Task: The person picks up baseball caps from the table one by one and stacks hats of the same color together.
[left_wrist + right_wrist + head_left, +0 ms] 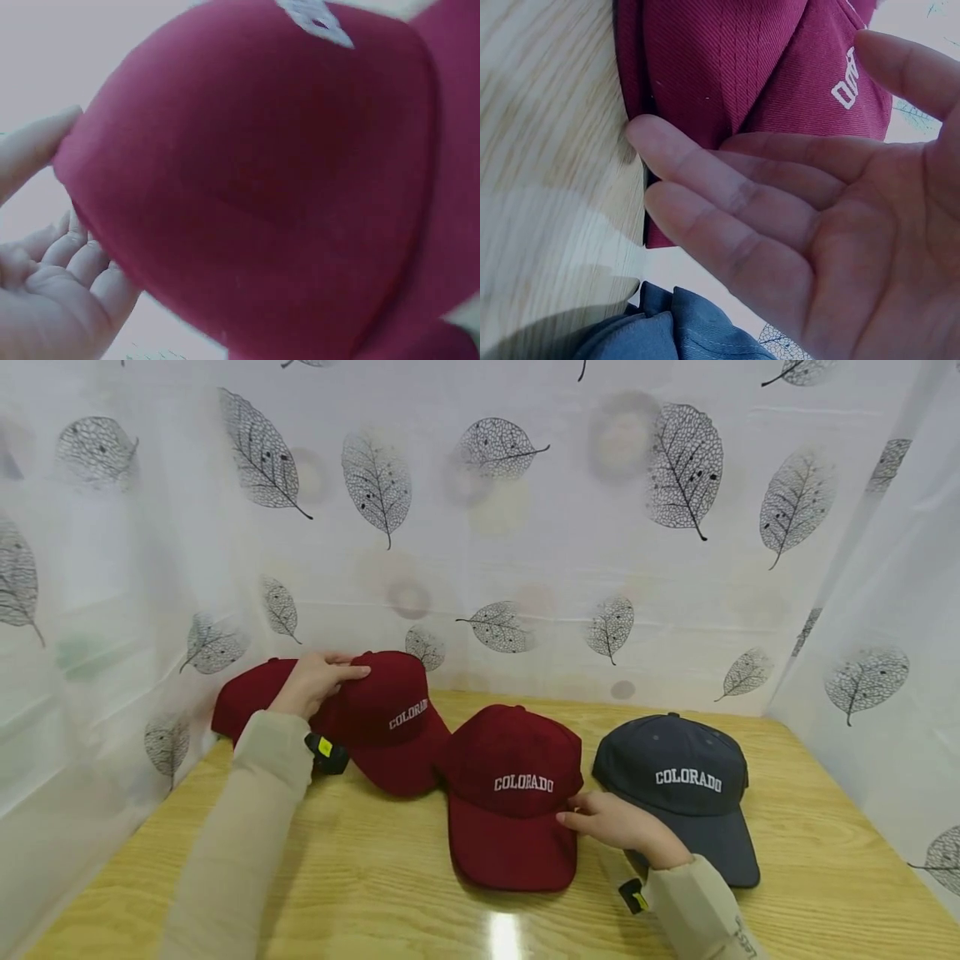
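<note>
My left hand [315,683] holds a red baseball cap [390,739] by its crown, and white COLORADO lettering runs across the front. Thumb and fingers lie on opposite sides of the crown in the left wrist view. In the middle of the table sits another red COLORADO cap [513,852], its brim toward me. My right hand [617,821] is at the right side of that cap, where brim meets crown. The right wrist view shows these fingers [735,262] fairly straight against the cap's edge, with the thumb apart by the lettering.
A navy COLORADO cap [675,747] sits to the right, partly behind my right forearm. At the far left another red cap [251,697] is partly hidden by my left hand. A leaf-printed curtain [480,560] encloses the wooden table [390,877] at the back and sides.
</note>
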{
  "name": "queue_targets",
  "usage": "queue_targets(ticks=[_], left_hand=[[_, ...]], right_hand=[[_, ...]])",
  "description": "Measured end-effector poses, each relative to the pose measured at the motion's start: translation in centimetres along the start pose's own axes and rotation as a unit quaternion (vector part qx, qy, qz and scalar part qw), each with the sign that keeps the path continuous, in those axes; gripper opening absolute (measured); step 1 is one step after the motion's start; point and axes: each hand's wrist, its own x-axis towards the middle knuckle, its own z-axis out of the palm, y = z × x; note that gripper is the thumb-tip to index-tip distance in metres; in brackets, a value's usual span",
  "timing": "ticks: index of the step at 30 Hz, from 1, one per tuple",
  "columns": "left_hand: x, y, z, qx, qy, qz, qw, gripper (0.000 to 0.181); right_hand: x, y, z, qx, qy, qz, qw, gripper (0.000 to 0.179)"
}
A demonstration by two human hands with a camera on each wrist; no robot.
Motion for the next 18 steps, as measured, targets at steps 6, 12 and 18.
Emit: queue_targets(ticks=[6, 12, 18], left_hand=[[-1.1, 2.4, -0.1, 0.006, 0.02, 0.045, 0.9988, 0.057], [-2.8, 4.0, -0.3, 0.037, 0.035, 0.1, 0.9937, 0.051], [-4.3, 5.0, -0.7, 0.005, 0.057, 0.15, 0.987, 0.042]], right_hand=[[0.1, 0.0, 0.0, 0.0, 0.0, 0.004, 1.0, 0.032], [0.1, 0.0, 0.1, -0.002, -0.001, 0.009, 1.0, 0.035], [0.2, 0.0, 0.3, -0.011, 0.002, 0.002, 0.9999, 0.038]])
